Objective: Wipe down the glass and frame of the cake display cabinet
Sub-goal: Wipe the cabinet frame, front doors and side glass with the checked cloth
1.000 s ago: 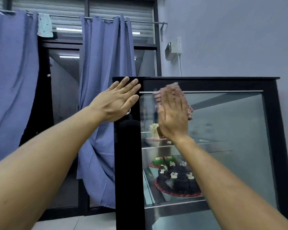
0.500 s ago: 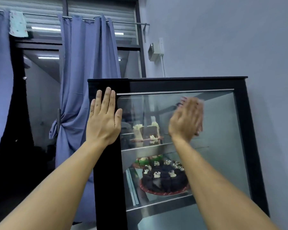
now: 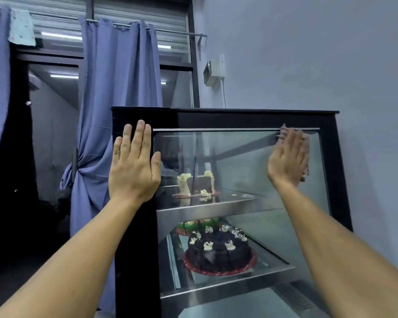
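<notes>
The right hand (image 3: 287, 157) is smeared by motion blur, so its fingers cannot be told apart, and it hides nearly all of the reddish cloth (image 3: 305, 173) beneath it. The flat left hand (image 3: 133, 166) covers part of the black cabinet frame (image 3: 136, 237), whose foot the bottom edge cuts off. Both forearms leave the picture at the lower corners.

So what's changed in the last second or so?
The right hand, pressing a cloth flat on the glass, swept from the top left to the top right corner. The left hand turned fingers-up, still braced flat on the black frame. The cakes stayed put.
</notes>
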The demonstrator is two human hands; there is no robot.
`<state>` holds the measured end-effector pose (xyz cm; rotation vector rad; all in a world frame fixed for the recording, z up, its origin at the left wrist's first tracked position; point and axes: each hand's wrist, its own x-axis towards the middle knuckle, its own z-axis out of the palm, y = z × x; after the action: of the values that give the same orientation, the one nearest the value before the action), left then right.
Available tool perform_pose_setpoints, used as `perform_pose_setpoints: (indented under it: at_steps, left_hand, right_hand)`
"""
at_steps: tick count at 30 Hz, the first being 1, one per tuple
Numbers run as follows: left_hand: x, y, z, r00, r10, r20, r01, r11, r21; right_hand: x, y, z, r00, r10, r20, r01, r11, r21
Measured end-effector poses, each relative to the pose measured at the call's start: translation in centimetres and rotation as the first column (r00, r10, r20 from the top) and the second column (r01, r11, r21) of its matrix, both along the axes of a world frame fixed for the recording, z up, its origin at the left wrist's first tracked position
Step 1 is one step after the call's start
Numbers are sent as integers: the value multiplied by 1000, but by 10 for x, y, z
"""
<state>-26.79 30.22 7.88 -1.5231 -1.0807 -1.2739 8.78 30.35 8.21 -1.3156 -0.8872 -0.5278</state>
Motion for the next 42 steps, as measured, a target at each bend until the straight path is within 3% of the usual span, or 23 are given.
perform_pose_setpoints:
  at_steps: [2,3,4,6,8,10,11,12,14,16,17,18,20,22,24,26,28,30,31,34,38,40,42]
  left_hand:
    - [0,0,0,1000,8,3,-8,1000,3]
    - [0,0,-1,1000,10,1,-10,1000,-3]
    - [0,0,-1,1000,10,-1,-10,1000,-8]
    - [-3,0,-1,1000,11,-9,-11,1000,-14]
    - [-3,1,-1,1000,15,-12,-15,1000,-6]
    - [-3,1,-1,1000,19,-6,-19,1000,2]
    - [-3,1,-1,1000,19,-2,-19,1000,4]
    - [-3,2,0,1000,17,-2,-17,1000,4]
    - [-2,1,-1,1000,10,1,-10,1000,4]
    - [0,0,-2,1000,2,8,-2,1000,12]
    - [1,-1,-2,1000,3,8,-3,1000,12]
    - [2,-1,-2,1000,7,8,-7,1000,8]
    - [1,-1,-3,1000,15,13,-15,1000,6]
    - [1,0,-3,1000,17,11,-17,1000,10]
    - [2,0,-2,1000,11,9,-11,1000,29]
    - [0,0,-1,1000,9,5,-9,999,46]
    - [1,-1,-1,1000,7,0,-7,999,49]
    - [1,-2,-1,1000,7,2,-7,999,51]
    - [0,-2,0,1000,6,4,-6,999,48]
    - [1,-2,-1,1000,9,8,-9,999,45]
    - [2,-2,-2,1000,4,3,-4,999,54]
    - [3,-1,-2,1000,7,10,-7,998,67]
    - [4,-1,-3,1000,7,18,-8,998,69]
  right_hand:
    - [-17,-4,-19,931,8,-364,-32,998,-60]
    - [-44,-6,-30,930,-7,-366,-13,999,-51]
    - [-75,-6,-40,969,-19,-247,17,1000,-13]
    - [-132,-7,-55,971,13,240,-24,999,43]
    - [-156,-6,-55,660,23,751,-83,996,43]
    - [-135,-2,-38,349,-55,936,-103,990,97]
    - [-118,-1,-26,307,-83,948,-85,990,114]
    - [-95,1,-14,349,-85,933,-62,991,114]
    - [-36,7,6,604,-70,794,-15,995,100]
    - [30,7,13,881,-67,467,45,997,59]
    - [60,5,8,965,-58,254,53,998,27]
    - [81,2,-1,999,-44,15,44,999,-3]
    - [87,-4,-14,915,-17,-404,-11,998,-69]
    - [51,-6,-14,850,-26,-525,-5,998,-58]
    - [-9,-3,-3,951,2,-308,2,1000,13]
    - [-84,-4,1,977,23,212,-38,997,67]
    - [-131,-4,-6,710,-9,705,-76,993,89]
    - [-125,-4,1,479,-44,877,-127,985,119]
    - [-108,-5,9,460,-60,886,-136,981,137]
    - [-26,4,28,707,-63,705,-53,988,142]
    - [93,5,17,979,-51,198,57,998,-23]
    - [122,-5,4,990,31,-137,-46,993,-111]
    - [115,-8,-4,917,49,-395,-100,989,-110]
